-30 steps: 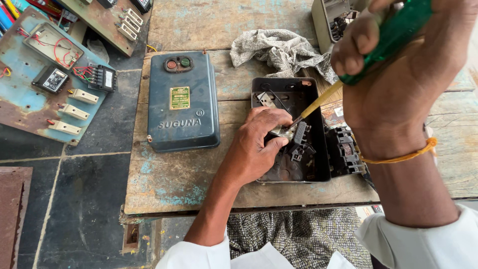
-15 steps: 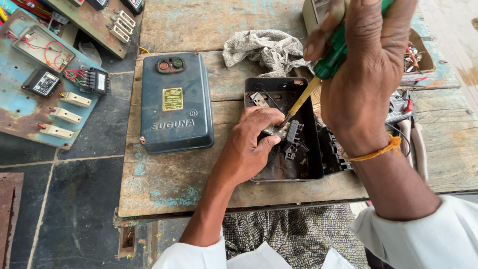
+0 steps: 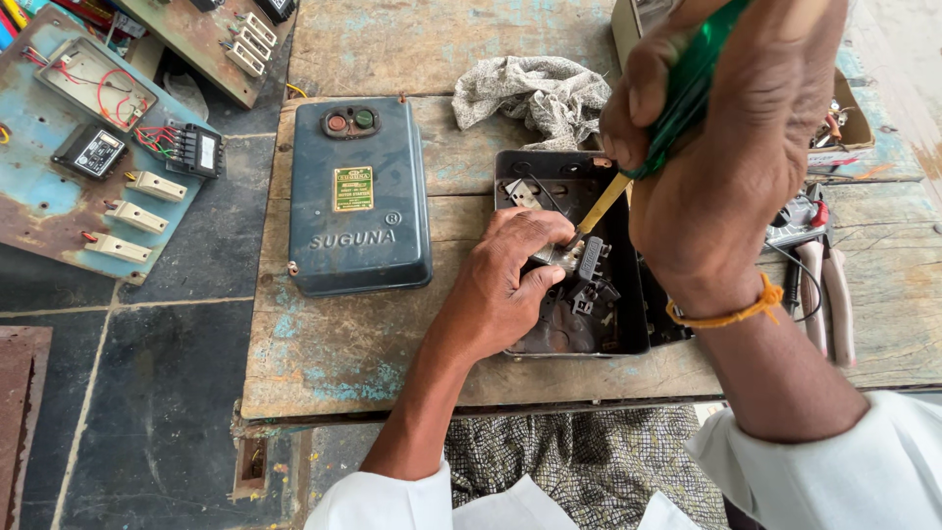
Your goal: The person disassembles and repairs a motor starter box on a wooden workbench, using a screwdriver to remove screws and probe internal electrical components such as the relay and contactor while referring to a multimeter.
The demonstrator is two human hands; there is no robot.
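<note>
the right hand is clenched round the green-handled screwdriver, whose yellowish shaft slants down into the open black metal box lying on the worn wooden table. the left hand reaches into that box and pinches a small black electrical part right at the driver's tip, fingers closed on it. to do this well, the tip likely needs to sit square in the screw while the left hand keeps the part from twisting; the angle looks steep, so a slip toward the fingers seems the risk. left of the box lies a blue-grey metal cover with two round buttons; behind the box, a crumpled grey rag; right of it, red-handled pliers. further left, beyond the table edge, a rusty blue panel with switches and red wires rests on the dark tiled floor.
</note>
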